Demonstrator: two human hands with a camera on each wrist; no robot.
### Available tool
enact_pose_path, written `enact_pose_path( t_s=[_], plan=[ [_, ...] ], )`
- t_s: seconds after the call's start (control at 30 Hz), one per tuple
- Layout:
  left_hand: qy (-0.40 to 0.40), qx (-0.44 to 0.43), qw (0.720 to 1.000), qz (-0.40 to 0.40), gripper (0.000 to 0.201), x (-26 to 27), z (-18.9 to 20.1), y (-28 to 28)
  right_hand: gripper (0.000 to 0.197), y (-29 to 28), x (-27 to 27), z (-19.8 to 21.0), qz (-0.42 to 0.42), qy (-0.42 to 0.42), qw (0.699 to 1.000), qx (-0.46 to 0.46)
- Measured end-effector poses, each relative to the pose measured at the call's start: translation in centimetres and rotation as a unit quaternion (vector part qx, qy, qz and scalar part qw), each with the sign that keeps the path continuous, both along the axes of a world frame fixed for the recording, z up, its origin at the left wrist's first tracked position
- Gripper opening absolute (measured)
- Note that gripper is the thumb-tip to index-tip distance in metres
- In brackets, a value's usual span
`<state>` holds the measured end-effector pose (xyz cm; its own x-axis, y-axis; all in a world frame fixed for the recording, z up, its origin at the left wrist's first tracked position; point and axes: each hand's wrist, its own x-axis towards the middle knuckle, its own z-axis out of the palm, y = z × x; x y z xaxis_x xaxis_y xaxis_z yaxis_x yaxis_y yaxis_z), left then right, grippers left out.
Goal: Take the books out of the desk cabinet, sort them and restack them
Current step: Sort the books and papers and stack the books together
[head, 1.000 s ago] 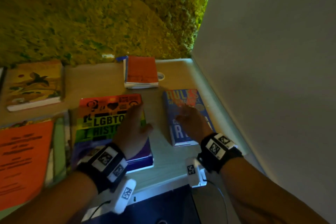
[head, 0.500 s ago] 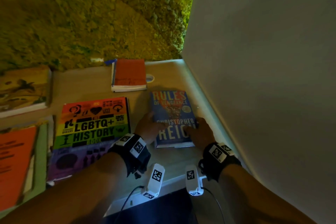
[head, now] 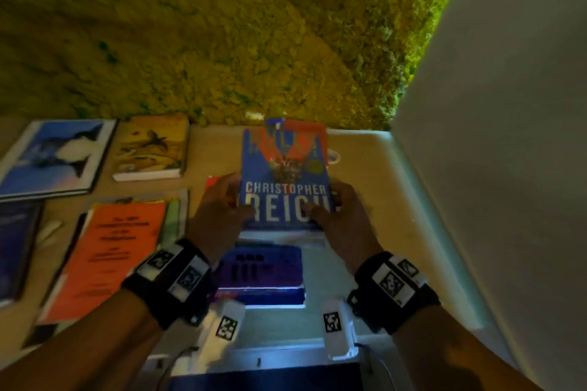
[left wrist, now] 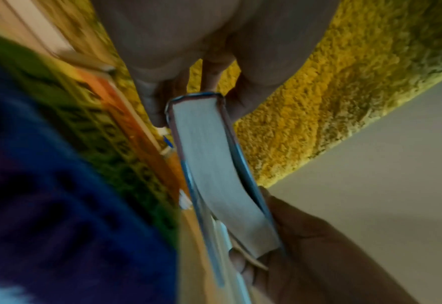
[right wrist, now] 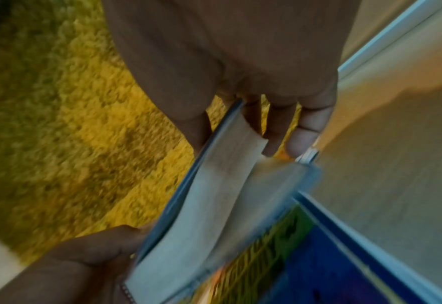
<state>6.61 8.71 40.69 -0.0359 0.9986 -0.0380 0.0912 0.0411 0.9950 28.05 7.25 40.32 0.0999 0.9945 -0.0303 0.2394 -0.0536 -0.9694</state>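
Book [head: 283,174] lifted above rainbow book [head: 259,270], my left hand [head: 219,216] and right hand [head: 340,219] pinching lower corners; loose pages may sag, slip.

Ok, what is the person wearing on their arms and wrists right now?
Both forearms are bare, no sleeves. The left hand and right hand each have a wide black wrist strap carrying white square tags printed with black coded markers. A white camera module with the same kind of marker hangs under each wrist, thin dark cables trailing from them.
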Motion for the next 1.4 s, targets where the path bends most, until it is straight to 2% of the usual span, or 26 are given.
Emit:
enact_pose_path(
  t_s=[0.07, 0.17, 0.23, 0.3, 0.4, 0.47, 0.57, 0.6, 0.7, 0.83, 0.9, 0.97, 1.03, 1.07, 1.13, 1.17, 1.3, 1.4],
  plan=[
    [0.047, -0.033, 0.998, 0.015, 0.049, -2.8, -1.5, -1.7, 0.035, -0.1, -2.3, -1.0, 0.035, -0.035, 0.999, -0.021],
    [0.188, -0.072, 0.980, 0.012, 0.061, -6.3, -4.0, -3.8, 0.037, -0.4, -4.8, -2.1, 0.129, -0.135, 0.979, -0.076],
    [0.185, -0.072, 0.980, -0.002, 0.061, -8.0, -5.1, -4.5, 0.041, -0.4, -5.4, -2.6, 0.155, -0.198, 0.961, -0.112],
    [0.174, -0.071, 0.982, -0.024, 0.060, -8.9, -5.2, -4.7, 0.044, 0.0, -5.7, -3.0, 0.150, -0.223, 0.955, -0.126],
    [0.214, -0.073, 0.972, -0.062, 0.060, -9.4, -5.1, -4.7, 0.038, 0.9, -6.0, -3.6, 0.130, -0.189, 0.966, -0.122],
    [0.223, -0.072, 0.971, -0.058, 0.062, -9.4, -5.1, -5.0, 0.048, 1.3, -6.2, -3.7, 0.134, -0.161, 0.969, -0.130],
    [0.220, -0.058, 0.972, -0.055, 0.069, -9.4, -4.8, -5.2, 0.060, 2.0, -5.8, -3.6, 0.159, -0.172, 0.968, -0.091],
    [0.217, -0.062, 0.973, -0.050, 0.067, -9.4, -4.6, -5.1, 0.062, 2.6, -5.6, -3.7, 0.160, -0.195, 0.965, -0.070],
    [0.183, -0.066, 0.980, -0.035, 0.050, -10.2, -3.6, -4.1, 0.053, 5.2, -5.3, -2.7, 0.187, -0.264, 0.946, -0.019],
    [0.146, -0.047, 0.988, 0.000, 0.041, -13.9, -2.0, -1.6, 0.050, 7.4, -9.8, 3.3, 0.216, -0.228, 0.949, 0.028],
    [0.100, -0.071, 0.992, 0.037, 0.031, -16.4, -0.5, 0.4, 0.048, 9.3, -12.9, 4.3, 0.231, -0.218, 0.948, 0.023],
    [0.064, -0.110, 0.989, 0.076, 0.032, -19.0, 0.7, 3.0, 0.058, 11.5, -16.6, 4.6, 0.237, -0.159, 0.958, -0.012],
    [0.068, -0.133, 0.983, 0.106, 0.036, -21.7, 0.5, 6.6, 0.064, 13.9, -20.1, 4.0, 0.232, -0.076, 0.966, -0.082],
    [0.080, -0.152, 0.979, 0.110, 0.036, -23.1, 0.0, 8.4, 0.059, 15.0, -21.7, 3.4, 0.230, -0.033, 0.965, -0.121],
    [0.040, -0.198, 0.974, 0.102, 0.027, -25.0, -0.7, 11.8, 0.048, 17.2, -24.5, 2.0, 0.212, 0.007, 0.963, -0.166],
    [0.032, -0.213, 0.972, 0.099, 0.025, -25.8, -1.4, 13.3, 0.046, 18.2, -25.8, 1.2, 0.203, 0.010, 0.963, -0.177],
    [0.127, -0.176, 0.968, 0.126, 0.040, -28.5, -4.5, 18.2, 0.022, 21.9, -29.7, -1.6, 0.195, -0.052, 0.956, -0.211],
    [0.150, -0.200, 0.960, 0.128, 0.040, -29.1, -6.1, 19.9, 0.024, 23.2, -31.3, -3.7, 0.184, -0.108, 0.939, -0.271]
  ],
)
